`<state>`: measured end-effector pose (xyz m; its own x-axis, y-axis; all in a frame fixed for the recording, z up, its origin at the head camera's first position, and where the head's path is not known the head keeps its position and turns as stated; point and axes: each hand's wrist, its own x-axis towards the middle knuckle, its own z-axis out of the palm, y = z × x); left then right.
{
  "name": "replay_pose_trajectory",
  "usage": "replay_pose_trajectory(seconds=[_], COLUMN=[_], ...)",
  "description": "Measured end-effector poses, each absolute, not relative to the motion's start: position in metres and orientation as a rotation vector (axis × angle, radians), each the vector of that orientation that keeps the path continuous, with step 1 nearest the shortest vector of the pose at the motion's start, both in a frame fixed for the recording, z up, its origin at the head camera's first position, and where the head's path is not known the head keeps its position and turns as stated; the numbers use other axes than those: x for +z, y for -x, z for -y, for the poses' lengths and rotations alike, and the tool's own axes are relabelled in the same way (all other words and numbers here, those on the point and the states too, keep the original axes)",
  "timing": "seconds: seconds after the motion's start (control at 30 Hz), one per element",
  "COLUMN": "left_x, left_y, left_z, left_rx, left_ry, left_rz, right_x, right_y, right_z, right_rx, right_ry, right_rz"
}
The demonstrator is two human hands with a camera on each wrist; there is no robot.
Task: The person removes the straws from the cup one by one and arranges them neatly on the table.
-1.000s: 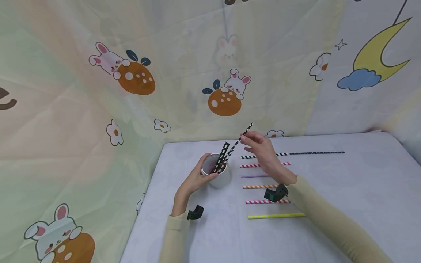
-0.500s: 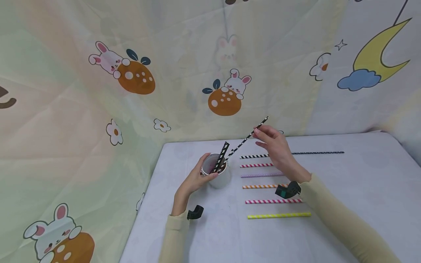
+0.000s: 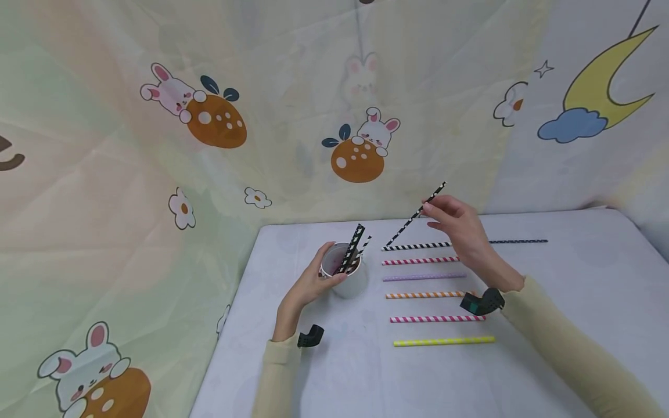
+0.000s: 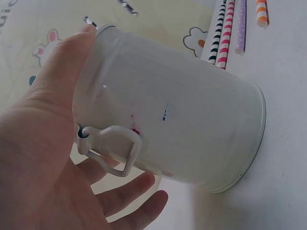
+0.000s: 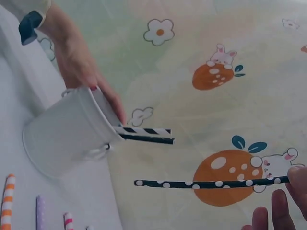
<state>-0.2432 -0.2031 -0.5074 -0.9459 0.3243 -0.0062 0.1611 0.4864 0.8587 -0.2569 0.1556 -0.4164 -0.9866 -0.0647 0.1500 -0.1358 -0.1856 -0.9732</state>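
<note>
A small white metal pail (image 3: pixel 349 288) stands near the back left of the table, my left hand (image 3: pixel 309 283) gripping it round the rim. Its side and wire-loop handle (image 4: pixel 129 151) show large in the left wrist view. Several black-and-white straws (image 3: pixel 351 249) lean inside the pail; some are striped. My right hand (image 3: pixel 464 232) pinches a black straw with white dots (image 5: pixel 206 184) near one end. That straw slants in the air right of the pail, free of it, its lower end over the left tip of a black-and-white striped straw (image 3: pixel 410 247).
Below that striped straw lie a red-striped straw (image 3: pixel 418 261), a purple dotted one (image 3: pixel 423 277), an orange-striped one (image 3: pixel 423 295), a pink-striped one (image 3: pixel 434 319) and a yellow one (image 3: pixel 444 342). A black dotted straw (image 3: pixel 522 241) lies far right. A printed cloth (image 3: pixel 444 116) hangs behind.
My right hand has drawn the black dotted straw out of the pail and carried it to the right. My left hand and the pail have stayed in place.
</note>
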Motion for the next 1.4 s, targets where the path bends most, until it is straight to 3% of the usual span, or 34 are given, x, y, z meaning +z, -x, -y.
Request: replay_pose_trajectory(seconds=[0.8,1.17,1.4], left_x=[-0.507,-0.504,-0.472], left_y=[0.244,0.244,0.229], left_z=[0.203,0.202,0.196], left_rx=[1.441,1.44,1.443], left_ry=[-0.409,-0.424,-0.458], left_rz=[-2.577,-2.524,-2.488], right_x=[-0.395,-0.413,-0.439], right_y=[0.238,0.24,0.244], right_z=[-0.223,-0.233,-0.246], right_rx=[1.122,0.52,0.127], right_ry=[-0.572,-0.566,-0.572], right_rz=[2.873,3.036,2.996])
